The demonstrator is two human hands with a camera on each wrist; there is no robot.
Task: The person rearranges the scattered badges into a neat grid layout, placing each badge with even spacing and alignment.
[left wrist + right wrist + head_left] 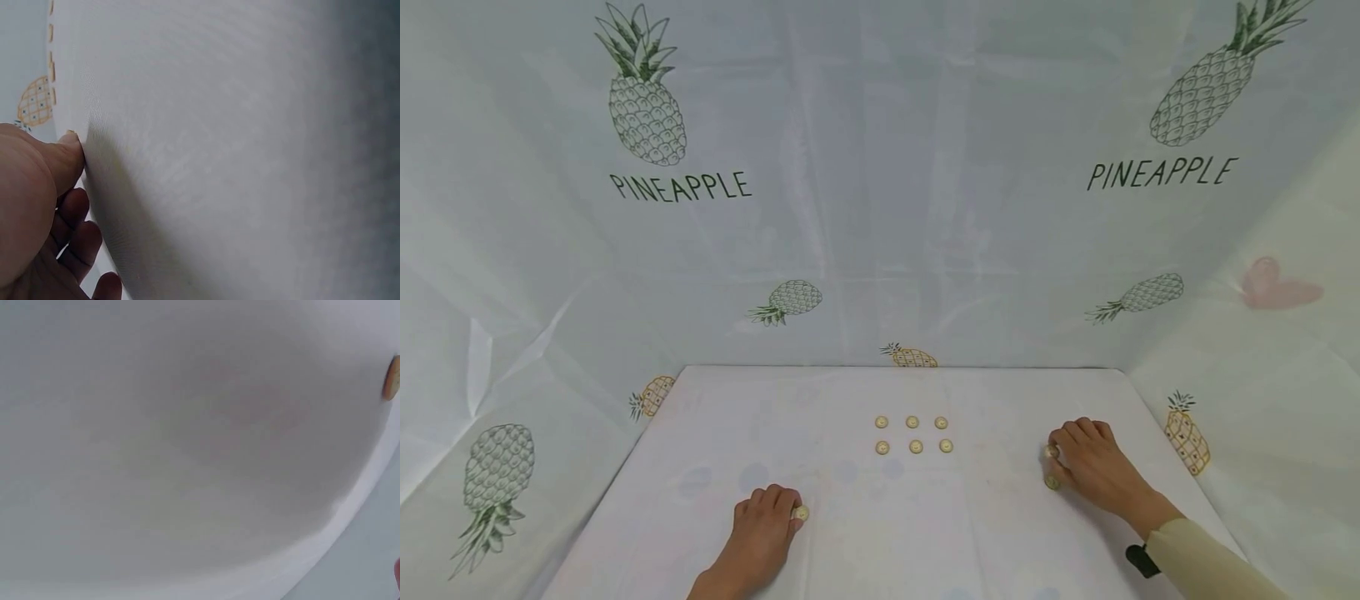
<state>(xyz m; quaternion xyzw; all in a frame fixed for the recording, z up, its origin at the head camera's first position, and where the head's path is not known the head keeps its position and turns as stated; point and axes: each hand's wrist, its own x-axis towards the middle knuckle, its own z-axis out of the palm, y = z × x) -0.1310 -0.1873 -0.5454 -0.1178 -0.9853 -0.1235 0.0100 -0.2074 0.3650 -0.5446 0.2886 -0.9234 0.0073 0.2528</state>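
My left hand (763, 533) is low over the near left part of the table, pinching a small round cream-coloured wooden disc (801, 513) between thumb and forefinger. In the left wrist view the thumb (67, 153) stands at the table surface, fingers curled below it. On the right side, my right hand (1093, 468) grips a similar disc (1052, 451) at its fingertips. A second loose disc (1052, 482) lies just below those fingertips on the table. Between the hands, farther back, several matching discs (916, 447) lie flat in two rows of three.
A white cloth with faint coloured dots covers the table (880, 550). White sheeting printed with pineapples (647, 121) rises behind it and at both sides. At the right wrist view's edge a disc (392, 378) shows on the white surface.
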